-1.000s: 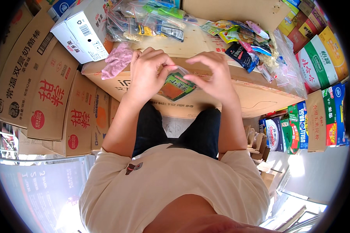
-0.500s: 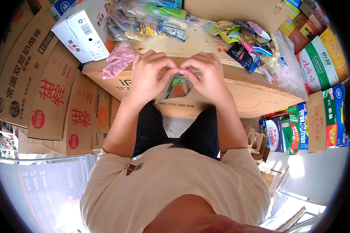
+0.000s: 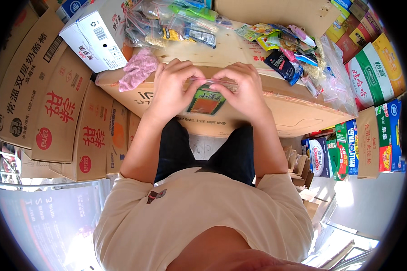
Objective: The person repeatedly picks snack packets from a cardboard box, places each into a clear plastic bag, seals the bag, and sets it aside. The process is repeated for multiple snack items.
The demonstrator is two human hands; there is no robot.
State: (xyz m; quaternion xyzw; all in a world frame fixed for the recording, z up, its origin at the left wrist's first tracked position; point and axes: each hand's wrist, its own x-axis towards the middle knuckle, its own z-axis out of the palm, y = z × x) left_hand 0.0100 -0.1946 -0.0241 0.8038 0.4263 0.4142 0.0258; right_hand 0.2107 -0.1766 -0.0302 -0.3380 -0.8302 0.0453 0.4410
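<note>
A clear zip bag (image 3: pixel 206 82) with a pink strip along its top hangs in front of me at the box's near edge. Inside it shows a green packet (image 3: pixel 206 101) with an orange panel. My left hand (image 3: pixel 175 83) pinches the strip near its left end between thumb and forefinger. At the other side, my right hand (image 3: pixel 243 86) pinches the same strip, thumb below and fingers curled above. The bag's outer edges are partly hidden by my hands.
The large cardboard box (image 3: pixel 239 118) serves as my work surface. On it lie a pink cloth (image 3: pixel 139 70), filled clear bags (image 3: pixel 144 25) at the back left, and a pile of colourful snack packets (image 3: pixel 285 45) at the right. A white carton (image 3: pixel 92 38) and stacked brown cartons (image 3: pixel 61 101) stand left.
My hands have moved slightly apart along the strip, the right one shifting right. The packet in the bag now faces me more fully.
</note>
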